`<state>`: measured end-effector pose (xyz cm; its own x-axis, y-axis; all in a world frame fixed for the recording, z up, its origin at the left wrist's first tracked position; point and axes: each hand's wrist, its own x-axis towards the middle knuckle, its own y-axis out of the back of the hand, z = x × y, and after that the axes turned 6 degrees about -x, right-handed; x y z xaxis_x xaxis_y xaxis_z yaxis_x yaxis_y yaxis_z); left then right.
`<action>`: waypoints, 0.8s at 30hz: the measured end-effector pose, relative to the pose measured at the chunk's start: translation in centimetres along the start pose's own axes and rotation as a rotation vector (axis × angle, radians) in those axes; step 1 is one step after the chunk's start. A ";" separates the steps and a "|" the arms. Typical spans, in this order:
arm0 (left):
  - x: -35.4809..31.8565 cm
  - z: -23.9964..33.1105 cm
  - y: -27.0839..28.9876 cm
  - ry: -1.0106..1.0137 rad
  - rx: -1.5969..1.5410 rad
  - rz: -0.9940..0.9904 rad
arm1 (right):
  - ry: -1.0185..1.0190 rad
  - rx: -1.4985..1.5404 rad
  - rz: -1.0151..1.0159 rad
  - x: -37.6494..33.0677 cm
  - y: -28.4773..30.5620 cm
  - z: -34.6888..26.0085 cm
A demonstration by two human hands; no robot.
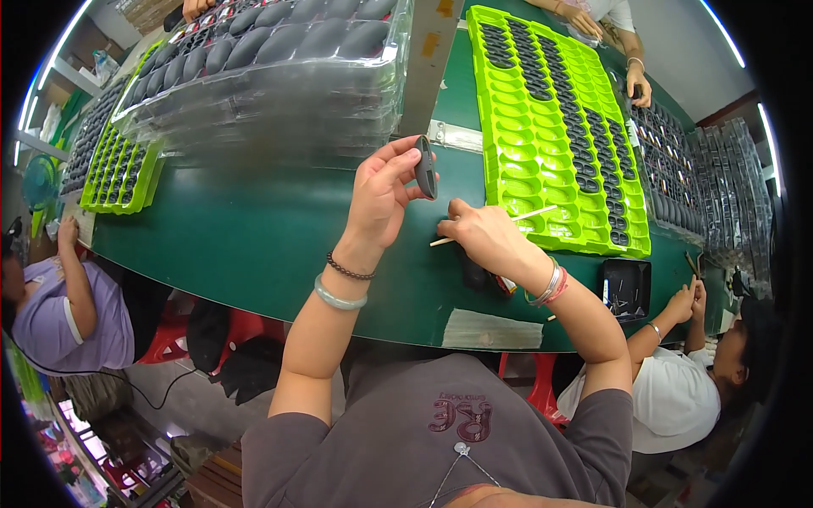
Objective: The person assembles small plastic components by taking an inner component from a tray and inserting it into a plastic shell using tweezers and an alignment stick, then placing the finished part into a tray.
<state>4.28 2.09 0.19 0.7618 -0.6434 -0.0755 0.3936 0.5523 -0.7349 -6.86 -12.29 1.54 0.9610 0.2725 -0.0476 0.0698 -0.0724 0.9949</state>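
My left hand (383,190) is raised over the green table, pinching a dark grey, curved oval shell (426,169) between thumb and fingers. Close beside it on the right, my right hand (487,237) is closed around a thin pale stick (535,212), whose ends stick out on both sides of the fist. Beneath my right wrist lies a dark object (474,273) with a bit of red at its side, mostly covered by the hand. The stick crosses in front of a lime-green tray (508,182) with rows of oval pockets, several holding small dark parts.
Clear plastic trays (279,110) of dark shells are stacked at left, beside another green tray (127,182). At right are a small black box (627,288) of thin pieces and stacked clear trays (732,195). A pale cloth strip (494,330) lies near the edge. Other people sit around.
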 end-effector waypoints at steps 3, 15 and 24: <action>0.0 0.1 0.1 -0.007 0.010 -0.005 | 0.014 0.015 -0.005 0.2 -0.4 0.2; 0.1 -0.7 -0.2 0.069 0.010 -0.049 | -0.142 0.293 0.332 -1.7 2.0 0.8; -1.6 -2.4 -2.4 0.227 0.089 -0.273 | -0.393 0.733 0.650 -4.6 4.5 -1.2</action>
<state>0.91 0.51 0.46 0.4926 -0.8693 -0.0395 0.6175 0.3811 -0.6881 -11.27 -12.67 6.38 0.8816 -0.3475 0.3195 -0.4711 -0.6907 0.5486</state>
